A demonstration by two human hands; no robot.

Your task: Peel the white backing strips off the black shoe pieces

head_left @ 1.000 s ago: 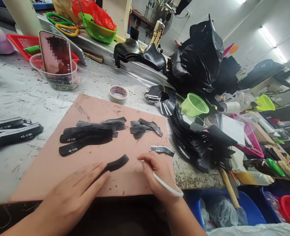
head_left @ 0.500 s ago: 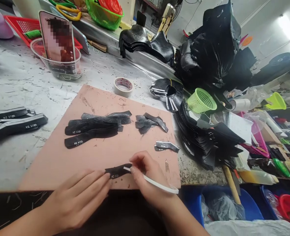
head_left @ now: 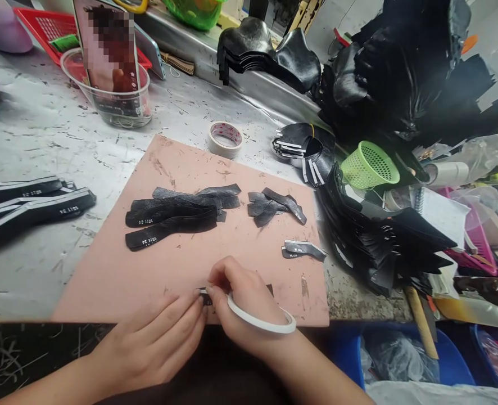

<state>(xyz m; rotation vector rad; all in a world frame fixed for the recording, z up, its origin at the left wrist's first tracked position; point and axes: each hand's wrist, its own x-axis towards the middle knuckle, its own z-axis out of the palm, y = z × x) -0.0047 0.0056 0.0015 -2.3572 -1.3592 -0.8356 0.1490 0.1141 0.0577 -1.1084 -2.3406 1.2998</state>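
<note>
Dark strip (head_left: 207, 300) under your two hands, near edge of the pink board (head_left: 232, 256).
Your right hand (head_left: 249, 298), ringed by a white tape roll (head_left: 249, 322), covers most of the strip, its thumb and forefinger together at the left end. Your left hand (head_left: 160, 332) lies with fingertips at that end; whether its grip clamps the strip cannot be told from this view.
</note>
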